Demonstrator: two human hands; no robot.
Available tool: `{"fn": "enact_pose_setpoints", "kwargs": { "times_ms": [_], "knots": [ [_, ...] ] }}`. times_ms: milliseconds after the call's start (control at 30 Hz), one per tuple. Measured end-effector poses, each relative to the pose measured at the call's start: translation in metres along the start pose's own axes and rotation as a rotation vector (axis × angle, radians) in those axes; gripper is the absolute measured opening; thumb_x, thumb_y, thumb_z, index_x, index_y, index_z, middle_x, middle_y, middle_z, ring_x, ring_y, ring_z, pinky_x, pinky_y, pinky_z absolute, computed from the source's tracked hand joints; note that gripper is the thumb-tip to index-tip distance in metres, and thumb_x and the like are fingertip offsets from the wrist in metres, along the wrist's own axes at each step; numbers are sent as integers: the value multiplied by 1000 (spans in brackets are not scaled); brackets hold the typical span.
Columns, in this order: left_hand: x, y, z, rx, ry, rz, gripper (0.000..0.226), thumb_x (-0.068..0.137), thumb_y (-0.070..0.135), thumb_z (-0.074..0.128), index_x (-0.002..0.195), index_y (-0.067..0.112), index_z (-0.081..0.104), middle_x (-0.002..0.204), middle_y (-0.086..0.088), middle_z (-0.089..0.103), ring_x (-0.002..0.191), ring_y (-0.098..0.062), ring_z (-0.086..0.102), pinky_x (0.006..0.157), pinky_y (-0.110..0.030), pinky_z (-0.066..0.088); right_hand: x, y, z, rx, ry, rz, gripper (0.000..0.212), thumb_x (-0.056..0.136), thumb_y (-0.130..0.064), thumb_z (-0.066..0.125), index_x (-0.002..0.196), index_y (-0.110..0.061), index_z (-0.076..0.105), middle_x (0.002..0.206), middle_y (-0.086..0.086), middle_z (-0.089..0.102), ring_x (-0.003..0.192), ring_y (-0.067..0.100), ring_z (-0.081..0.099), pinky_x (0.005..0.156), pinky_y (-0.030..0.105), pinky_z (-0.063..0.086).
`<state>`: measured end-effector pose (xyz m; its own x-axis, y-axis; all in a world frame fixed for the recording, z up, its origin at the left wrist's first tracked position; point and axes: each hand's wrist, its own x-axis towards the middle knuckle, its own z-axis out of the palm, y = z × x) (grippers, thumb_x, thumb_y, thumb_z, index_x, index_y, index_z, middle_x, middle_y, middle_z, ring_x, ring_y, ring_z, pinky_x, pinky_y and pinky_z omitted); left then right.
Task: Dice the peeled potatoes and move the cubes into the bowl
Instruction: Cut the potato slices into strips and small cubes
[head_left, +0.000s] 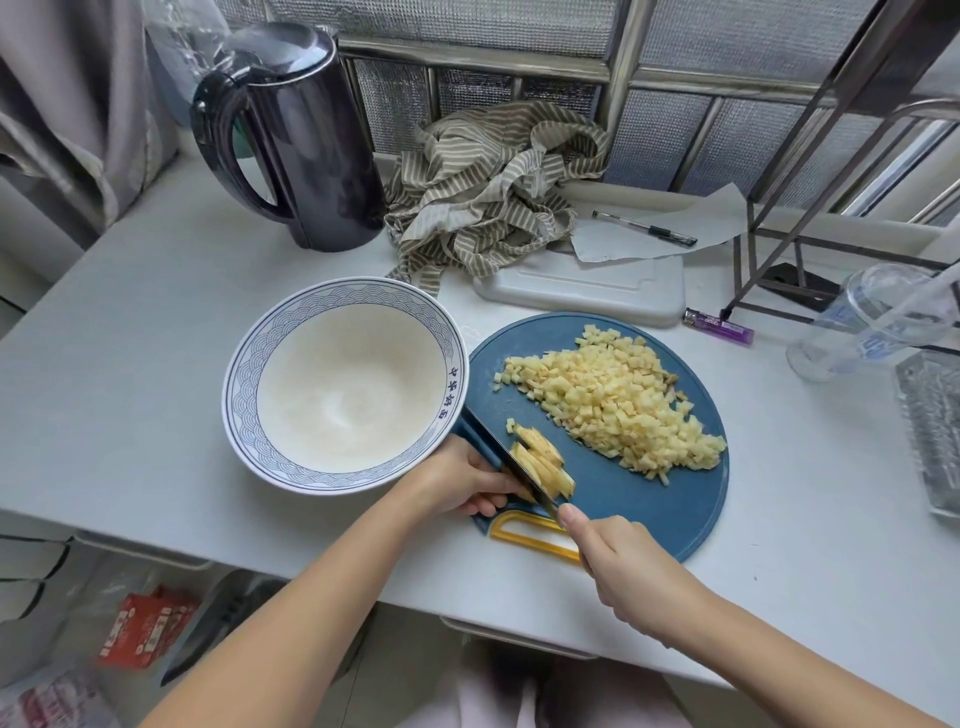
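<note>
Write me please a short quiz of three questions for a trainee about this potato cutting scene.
1. True or false: the bowl already holds potato cubes.
2. What does the right hand grip? A) the knife B) the bowl C) the lighter
3. Fill in: the pile of cubes lies on the blue ____.

Key: 1 false, the bowl holds no cubes; 2 A; 3 cutting board.

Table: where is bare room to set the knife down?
The table is bare left of the bowl, before the kettle, and front right of the board. Crowded behind the board: cloth, tray, lighter, cup.
</note>
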<state>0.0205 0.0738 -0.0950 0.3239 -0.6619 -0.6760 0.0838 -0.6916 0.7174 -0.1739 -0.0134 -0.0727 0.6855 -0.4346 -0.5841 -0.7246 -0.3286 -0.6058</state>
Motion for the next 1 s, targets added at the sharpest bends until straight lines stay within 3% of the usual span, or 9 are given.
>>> {"fn": "enact_pose_setpoints", "kwargs": {
  "times_ms": [167,267,367,500,667,867,1000],
  "knots": [
    [0,-1,0,8,2,2,19,80,24,77,66,13,69,59,4,67,47,-3,57,49,-14,46,5,2,7,-10,27,-8,57,95,-61,19,65,-13,29,60,3,31,57,16,29,62,33,28],
    [-1,0,0,-6,-13,-3,30,85,21,73,55,21,71,60,4,67,49,-4,57,52,-14,47,8,3,7,10,19,-24,66,82,-73,14,65,-12,32,61,4,33,57,16,30,63,34,28],
    [-3,2,1,1,-24,-15,38,86,21,72,48,26,71,59,6,67,51,-5,58,56,-15,47,7,6,3,90,10,-19,65,84,-73,19,62,-13,35,51,-2,34,46,12,31,60,32,32],
    [-6,3,1,11,5,-26,27,84,25,74,58,20,70,63,3,68,51,-6,59,56,-16,48,-1,2,2,207,-12,-11,60,99,-57,26,58,-14,35,36,-7,38,31,8,35,49,24,35],
    [-10,4,1,71,50,-24,27,80,34,77,81,7,71,67,2,71,57,-7,64,63,-19,52,-8,2,-5,307,-47,14,61,98,-61,29,62,-12,37,41,-1,37,33,17,32,40,24,32],
    [-16,0,7,95,115,54,24,81,34,75,77,11,71,69,1,71,57,-7,63,62,-21,52,-10,-4,-20,390,-64,-6,60,93,-66,34,62,-14,37,47,5,33,37,19,29,40,24,30],
    [-20,-4,8,125,117,109,23,84,28,74,82,5,74,73,-3,73,62,-10,65,71,-29,57,-9,-4,-37,434,-30,-6,60,89,-69,35,64,-13,37,49,5,32,38,18,29,39,24,28]
  ]
}}
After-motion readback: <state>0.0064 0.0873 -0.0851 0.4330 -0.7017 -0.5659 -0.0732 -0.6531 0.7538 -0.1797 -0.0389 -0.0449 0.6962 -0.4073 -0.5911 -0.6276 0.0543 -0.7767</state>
